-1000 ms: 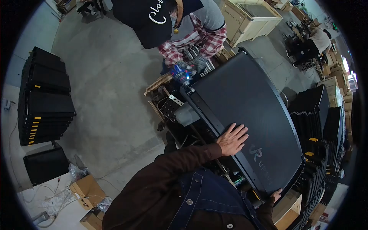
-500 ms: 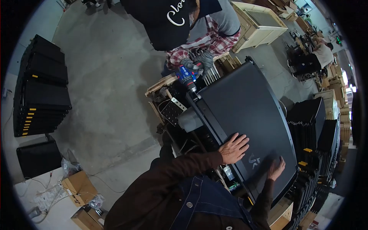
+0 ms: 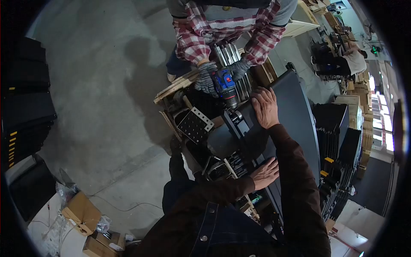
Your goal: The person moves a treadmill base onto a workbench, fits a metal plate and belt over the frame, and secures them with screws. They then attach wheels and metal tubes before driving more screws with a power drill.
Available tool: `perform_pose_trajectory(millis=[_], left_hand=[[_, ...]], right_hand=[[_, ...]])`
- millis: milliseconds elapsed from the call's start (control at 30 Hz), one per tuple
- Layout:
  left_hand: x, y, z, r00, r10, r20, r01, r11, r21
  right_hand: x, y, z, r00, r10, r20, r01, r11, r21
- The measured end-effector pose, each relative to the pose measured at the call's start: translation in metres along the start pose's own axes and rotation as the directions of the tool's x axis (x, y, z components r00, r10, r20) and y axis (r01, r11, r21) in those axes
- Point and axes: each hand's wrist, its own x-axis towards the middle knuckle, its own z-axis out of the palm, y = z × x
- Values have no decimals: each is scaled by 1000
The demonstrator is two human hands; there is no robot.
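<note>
A large dark grey panel (image 3: 293, 107) with a curved long edge lies in front of me. My right hand (image 3: 265, 107) rests on it near the far corner, fingers spread. Closer to my body, my left hand (image 3: 265, 173) lies flat over the panel's near edge, fingers stretched out. Across from me a co-worker in grey gloves holds a blue cordless drill (image 3: 225, 83). Its chuck points down at the black bracket (image 3: 236, 122) by the panel's corner, just beside my right hand. The drill's tip is too small to make out.
Left of the panel is a wooden crate edge (image 3: 177, 88) with a perforated black plate (image 3: 195, 125) beside it. Stacks of black panels stand at the left (image 3: 28, 103) and right (image 3: 332, 128). Cardboard boxes (image 3: 81, 212) sit at lower left; another person is farther back.
My right hand has moved from the panel's near end to its far corner. My left hand stays on the near edge. The co-worker has straightened and now grips the drill two-handed.
</note>
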Motion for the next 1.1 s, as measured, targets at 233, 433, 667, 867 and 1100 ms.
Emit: perform_pose_trajectory(millis=[233, 433, 667, 867, 1100], left_hand=[[1, -11, -14, 996, 46, 80, -47, 999, 6], [2, -15, -11, 996, 88, 16, -88, 996, -21], [6, -15, -24, 983, 127, -135, -115, 989, 97], [-12, -10, -63, 996, -38, 82, 59, 960, -272], [-29, -20, -74, 1000, 6, 28, 1, 972, -237]], right_hand=[[7, -1, -2, 997, 34, 73, -32, 999, -18], [4, -4, -4, 994, 59, -91, -55, 997, 54], [-3, -3, -1, 970, 137, -203, -115, 986, 118], [-5, 4, 5, 978, -6, -208, 12, 1000, 25], [-3, -8, 1, 995, 74, -72, -69, 995, 72]])
